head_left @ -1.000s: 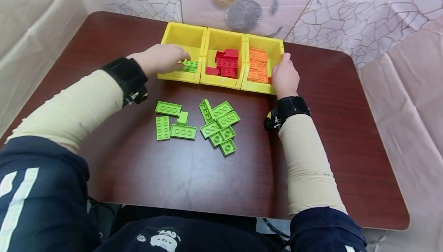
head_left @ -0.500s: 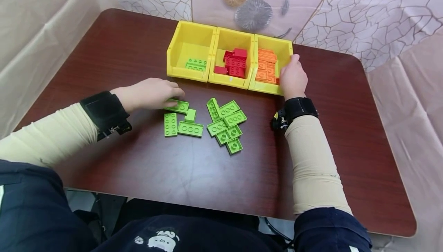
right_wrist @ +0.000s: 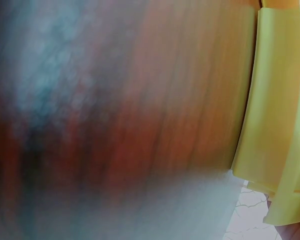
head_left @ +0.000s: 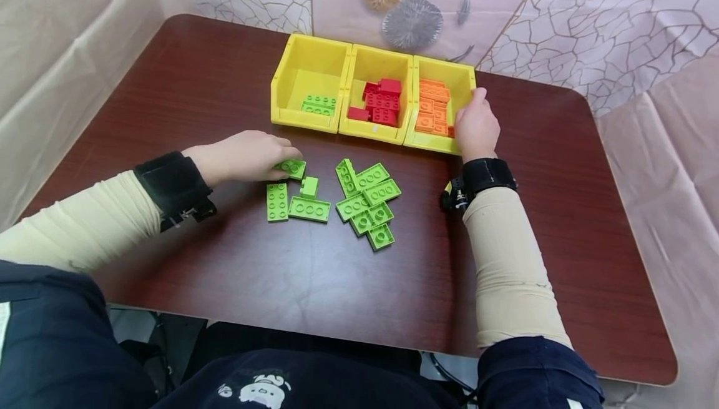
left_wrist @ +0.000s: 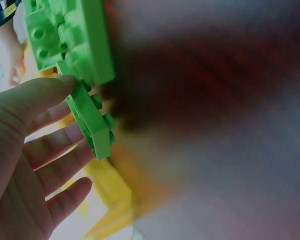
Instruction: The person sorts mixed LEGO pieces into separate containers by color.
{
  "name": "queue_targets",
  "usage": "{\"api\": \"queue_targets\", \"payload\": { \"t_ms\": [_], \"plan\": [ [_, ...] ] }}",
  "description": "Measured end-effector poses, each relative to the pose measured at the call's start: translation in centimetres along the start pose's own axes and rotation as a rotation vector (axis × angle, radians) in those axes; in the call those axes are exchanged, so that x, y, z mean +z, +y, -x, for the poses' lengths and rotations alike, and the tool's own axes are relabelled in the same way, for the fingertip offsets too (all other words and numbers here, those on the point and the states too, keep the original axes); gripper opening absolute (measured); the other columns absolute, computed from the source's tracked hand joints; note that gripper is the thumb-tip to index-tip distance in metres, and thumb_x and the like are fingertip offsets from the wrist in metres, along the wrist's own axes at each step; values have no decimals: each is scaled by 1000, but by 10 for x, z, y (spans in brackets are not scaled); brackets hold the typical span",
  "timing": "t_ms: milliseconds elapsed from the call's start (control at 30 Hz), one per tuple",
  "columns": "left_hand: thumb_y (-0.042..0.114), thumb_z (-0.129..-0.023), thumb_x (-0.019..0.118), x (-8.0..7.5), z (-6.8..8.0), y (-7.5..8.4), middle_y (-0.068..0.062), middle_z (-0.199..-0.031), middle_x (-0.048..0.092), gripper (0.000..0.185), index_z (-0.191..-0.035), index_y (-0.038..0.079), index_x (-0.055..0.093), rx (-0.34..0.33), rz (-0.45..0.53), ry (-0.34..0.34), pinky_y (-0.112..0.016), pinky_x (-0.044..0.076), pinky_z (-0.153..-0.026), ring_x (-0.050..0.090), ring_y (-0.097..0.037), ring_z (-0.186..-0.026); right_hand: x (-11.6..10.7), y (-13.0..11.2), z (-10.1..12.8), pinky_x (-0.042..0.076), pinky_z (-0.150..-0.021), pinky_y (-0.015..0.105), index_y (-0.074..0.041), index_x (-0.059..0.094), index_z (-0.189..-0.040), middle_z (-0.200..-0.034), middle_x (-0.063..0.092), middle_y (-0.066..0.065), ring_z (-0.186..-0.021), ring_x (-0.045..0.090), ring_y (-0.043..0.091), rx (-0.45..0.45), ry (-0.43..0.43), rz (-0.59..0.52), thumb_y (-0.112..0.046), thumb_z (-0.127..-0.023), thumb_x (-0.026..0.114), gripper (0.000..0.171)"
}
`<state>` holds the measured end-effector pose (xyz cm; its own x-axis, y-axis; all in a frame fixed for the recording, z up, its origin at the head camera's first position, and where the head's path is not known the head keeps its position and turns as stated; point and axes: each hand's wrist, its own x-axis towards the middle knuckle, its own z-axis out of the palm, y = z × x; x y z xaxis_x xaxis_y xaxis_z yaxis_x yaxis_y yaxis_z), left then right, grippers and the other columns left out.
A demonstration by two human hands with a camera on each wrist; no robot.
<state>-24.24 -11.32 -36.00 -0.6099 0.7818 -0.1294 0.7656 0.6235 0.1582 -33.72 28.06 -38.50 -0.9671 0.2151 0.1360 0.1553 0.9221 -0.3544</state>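
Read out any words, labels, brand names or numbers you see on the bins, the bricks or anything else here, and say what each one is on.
No readable text in any view.
The yellow bins and the green bricks show no legible print.
The dark garment bears a small white cartoon figure, no letters.
Both wrist views are too blurred to show any print.

Three bins (head_left: 311, 59) in row, upper centre of table (head_left: 281, 284); bricks in each. Loose plates (head_left: 365, 200) mid-frame below bins. Left hand (head_left: 241, 156) left of plates; right hand (head_left: 476, 125) at rightmost bin.
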Motion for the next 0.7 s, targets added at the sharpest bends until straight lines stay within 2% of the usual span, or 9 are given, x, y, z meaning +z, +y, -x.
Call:
{"api": "queue_targets", "payload": {
  "t_ms": [200,300,467,700],
  "plan": [
    [21,-81,72,-25,-9,-6,-7,-97,63,36,-113,7,62,-28,-5,79,-42,47,-78,57,-24,-84,-1,3,-1,43,-83,51,-9,30,-137,-120,54,19,-95,56,41,12,6,2,-20,-97,32,41],
    [20,-81,72,-37,-16,-9,-9,-96,62,37,-114,6,61,-37,-29,94,-43,47,-77,56,-26,-83,-1,3,0,43,-83,52,-9,30,-136,-119,55,18,-95,56,41,17,10,3,-20,-97,32,41],
    [19,-84,69,-52,-32,-17,-13,-96,61,35,-114,5,60,-63,-71,76,-45,47,-75,55,-29,-83,-1,1,0,43,-82,52,-9,31,-136,-119,55,18,-94,57,41,19,7,6,-20,-97,32,41],
    [20,-87,64,-59,-69,-38,-17,-105,59,37,-119,3,55,-183,-66,15,-49,44,-81,52,-31,-93,-1,-2,-1,44,-84,50,-10,29,-138,-121,54,17,-95,57,38,34,-13,7,-21,-98,32,41]
  ]
}}
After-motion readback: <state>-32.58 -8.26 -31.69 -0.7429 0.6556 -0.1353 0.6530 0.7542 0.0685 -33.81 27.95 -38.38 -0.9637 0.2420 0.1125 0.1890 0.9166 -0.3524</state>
